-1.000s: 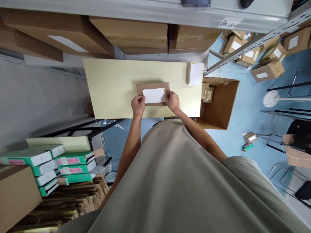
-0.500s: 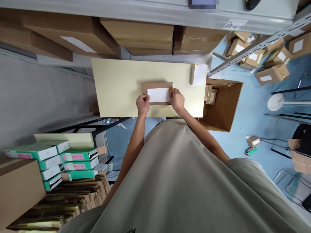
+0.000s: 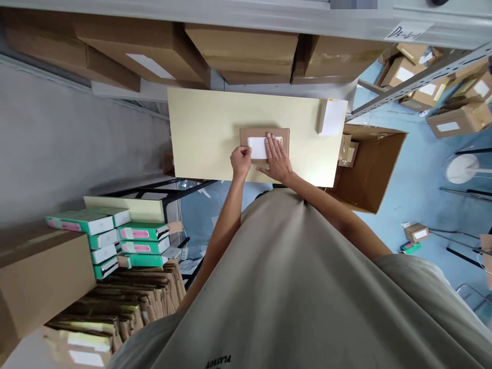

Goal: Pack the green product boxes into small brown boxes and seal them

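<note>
A small brown cardboard box (image 3: 262, 132) lies on the pale yellow tabletop (image 3: 207, 128) in front of me. On its top face is a white label (image 3: 257, 148) with a small yellow mark at the right end. My left hand (image 3: 240, 162) is closed in a pinch at the label's lower left edge. Stretched out flat, the fingers of my right hand (image 3: 279, 161) press on the label's right half and cover part of it. The right thumb points left, away from the other fingers.
A white stack of labels (image 3: 333, 118) stands at the table's right end. Beyond that edge is a large open carton (image 3: 369, 169) with small parcels inside. Brown boxes (image 3: 246, 51) fill the shelf behind. Green-and-white boxes (image 3: 142, 232) and folded cardboard (image 3: 149, 297) are at lower left.
My right hand has gone from pinching the label's right end to lying flat on it. My left hand still pinches the left edge. The whole view has shifted right.
</note>
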`<state>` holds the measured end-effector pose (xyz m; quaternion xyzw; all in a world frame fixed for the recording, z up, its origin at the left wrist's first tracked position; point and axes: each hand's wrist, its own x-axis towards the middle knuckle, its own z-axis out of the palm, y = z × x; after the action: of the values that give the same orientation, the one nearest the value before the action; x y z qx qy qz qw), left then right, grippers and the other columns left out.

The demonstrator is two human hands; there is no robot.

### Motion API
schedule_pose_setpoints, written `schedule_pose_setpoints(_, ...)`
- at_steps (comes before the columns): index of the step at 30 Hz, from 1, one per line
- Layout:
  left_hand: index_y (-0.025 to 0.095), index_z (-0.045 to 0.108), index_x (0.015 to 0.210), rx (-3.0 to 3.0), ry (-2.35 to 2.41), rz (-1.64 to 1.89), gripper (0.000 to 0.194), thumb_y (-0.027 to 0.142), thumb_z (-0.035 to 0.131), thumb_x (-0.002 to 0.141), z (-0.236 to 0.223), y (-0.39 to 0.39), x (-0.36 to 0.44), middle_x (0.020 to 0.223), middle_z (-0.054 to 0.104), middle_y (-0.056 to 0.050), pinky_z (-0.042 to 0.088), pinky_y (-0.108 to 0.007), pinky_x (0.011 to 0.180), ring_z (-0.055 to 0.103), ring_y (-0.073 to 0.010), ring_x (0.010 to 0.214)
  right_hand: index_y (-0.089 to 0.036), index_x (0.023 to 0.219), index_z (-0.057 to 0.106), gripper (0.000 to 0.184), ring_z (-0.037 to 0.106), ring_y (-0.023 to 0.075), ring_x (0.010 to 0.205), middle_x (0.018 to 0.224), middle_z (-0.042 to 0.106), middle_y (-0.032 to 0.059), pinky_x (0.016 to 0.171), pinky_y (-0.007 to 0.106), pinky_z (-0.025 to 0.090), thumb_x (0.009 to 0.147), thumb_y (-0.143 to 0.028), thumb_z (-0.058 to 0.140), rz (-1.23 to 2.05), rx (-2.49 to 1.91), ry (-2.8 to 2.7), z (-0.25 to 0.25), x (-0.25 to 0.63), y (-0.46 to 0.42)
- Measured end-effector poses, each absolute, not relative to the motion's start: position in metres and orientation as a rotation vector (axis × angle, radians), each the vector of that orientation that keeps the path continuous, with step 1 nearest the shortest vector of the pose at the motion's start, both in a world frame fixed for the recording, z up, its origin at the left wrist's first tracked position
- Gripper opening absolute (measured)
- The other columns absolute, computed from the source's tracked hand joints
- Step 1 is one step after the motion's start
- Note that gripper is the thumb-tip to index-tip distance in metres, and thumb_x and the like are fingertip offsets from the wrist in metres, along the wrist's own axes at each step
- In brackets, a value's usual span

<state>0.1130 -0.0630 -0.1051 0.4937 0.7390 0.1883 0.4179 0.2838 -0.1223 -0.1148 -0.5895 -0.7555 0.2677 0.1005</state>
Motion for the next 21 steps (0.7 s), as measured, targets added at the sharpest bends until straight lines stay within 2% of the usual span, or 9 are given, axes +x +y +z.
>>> schedule_pose_setpoints(8,0.020,0.074,0.092,1.289,1.889,0.368,0.013,0.021,0.064,0.100,-0.098,-0.060,0.112,0.104,0.083,-0.011,0.054,-0.037,0.098,0.076,-0.0261,0.100,0.006,0.177,-0.016,0.123,-0.019,0.0376,0.176,0.191,-0.009,0.0171,0.144,0.056,-0.012,0.107,-0.071,0.051,0.843,-1.644,-2.420,-0.120,0.241,-0.106)
schedule_pose_setpoints(12,0.020,0.070,0.090,1.321,1.898,0.364,0.013,0.021,0.065,0.102,-0.097,-0.059,0.114,0.102,0.082,-0.011,0.052,-0.038,0.100,0.075,-0.0273,0.102,0.004,0.178,-0.012,0.119,-0.018,0.0345,0.177,0.191,-0.009,0.0171,0.145,0.056,-0.012,0.108,-0.065,0.054,0.796,-1.584,-2.410,-0.125,0.254,-0.106)
schedule_pose_setpoints(16,0.022,0.065,0.086,1.302,1.908,0.423,0.015,0.019,0.065,0.101,-0.104,-0.061,0.112,0.099,0.079,-0.009,0.052,-0.038,0.100,0.073,-0.0259,0.099,-0.001,0.179,-0.016,0.118,-0.016,0.0373,0.177,0.191,-0.010,0.0150,0.144,0.061,-0.010,0.107,-0.062,0.055,0.787,-1.566,-2.399,-0.131,0.254,-0.107)
schedule_pose_setpoints(19,0.023,0.062,0.086,1.259,1.878,0.500,0.015,0.017,0.065,0.100,-0.110,-0.064,0.106,0.097,0.077,-0.007,0.052,-0.036,0.098,0.072,-0.0242,0.098,-0.004,0.181,-0.010,0.112,-0.012,0.0384,0.178,0.192,-0.003,0.0132,0.144,0.063,-0.006,0.107,-0.059,0.054,0.776,-1.531,-2.403,-0.132,0.250,-0.114)
schedule_pose_setpoints(21,0.023,0.062,0.087,1.218,1.843,0.550,0.013,0.019,0.066,0.100,-0.113,-0.065,0.101,0.097,0.075,-0.006,0.053,-0.035,0.097,0.071,-0.0237,0.099,-0.004,0.183,-0.002,0.106,-0.007,0.0369,0.178,0.192,0.004,0.0128,0.145,0.060,-0.002,0.107,-0.056,0.052,0.767,-1.498,-2.431,-0.131,0.252,-0.119)
